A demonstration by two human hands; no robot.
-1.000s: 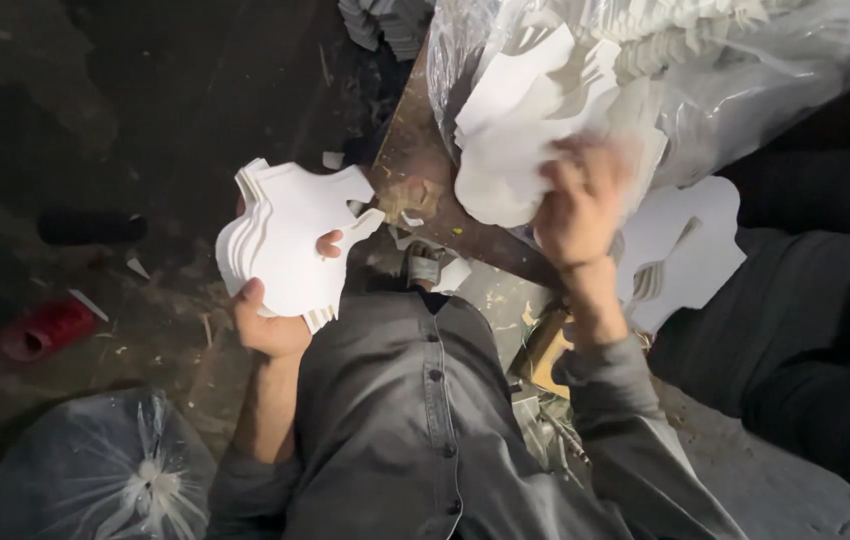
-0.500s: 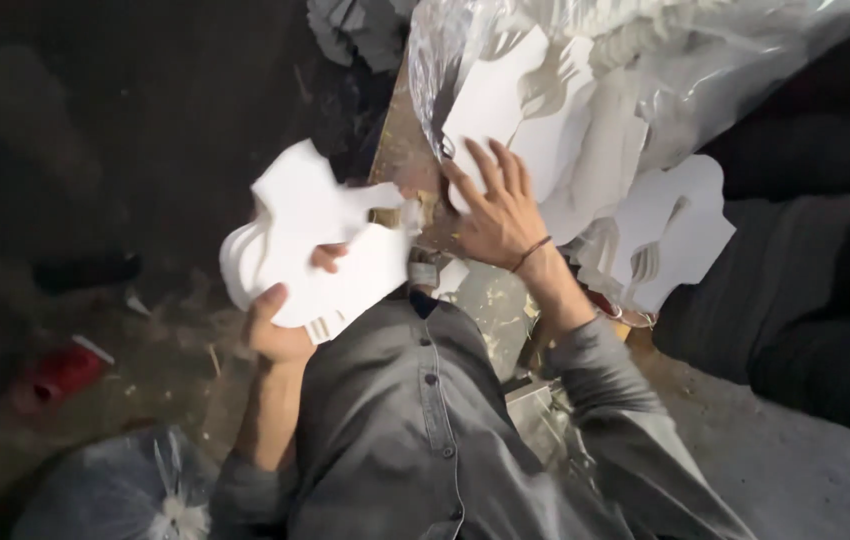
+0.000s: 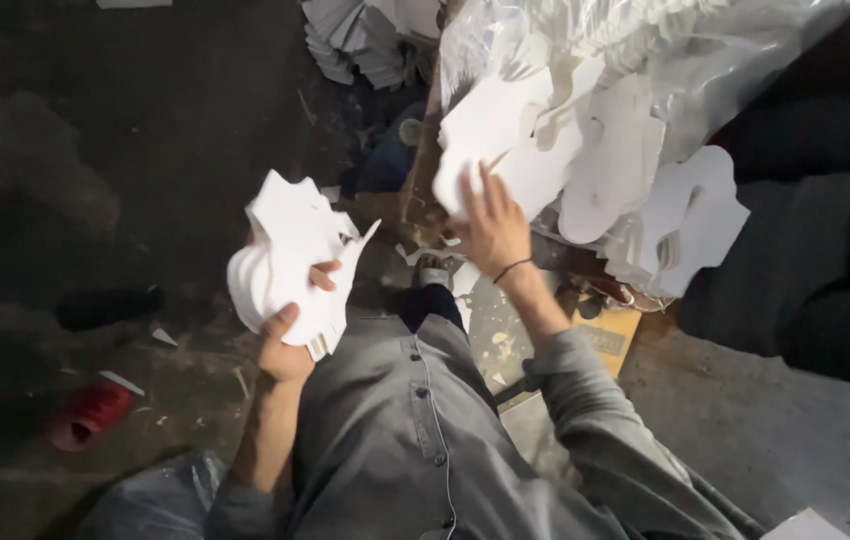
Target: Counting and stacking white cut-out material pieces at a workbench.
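Observation:
My left hand (image 3: 285, 345) grips a stack of white die-cut card pieces (image 3: 285, 262) with wavy edges, held up in front of my grey shirt. My right hand (image 3: 493, 228) reaches forward with fingers spread and rests on a white cut-out sheet (image 3: 485, 130) at the mouth of a clear plastic bag (image 3: 705, 60) full of the same white pieces. A dark band circles my right wrist. More white cut-outs (image 3: 690, 225) spill from the bag to the right of that hand.
A pile of white card scraps (image 3: 365, 40) lies at the top. On the dark dirty floor are a red object (image 3: 90, 415) and a black object (image 3: 105, 305) on the left. A plastic bag (image 3: 145, 500) sits bottom left, a dark-clothed person's leg (image 3: 835, 290) at right.
My right hand has come down from the bag's upper pile to a sheet near its mouth. The stack in my left hand has stayed about where it was.

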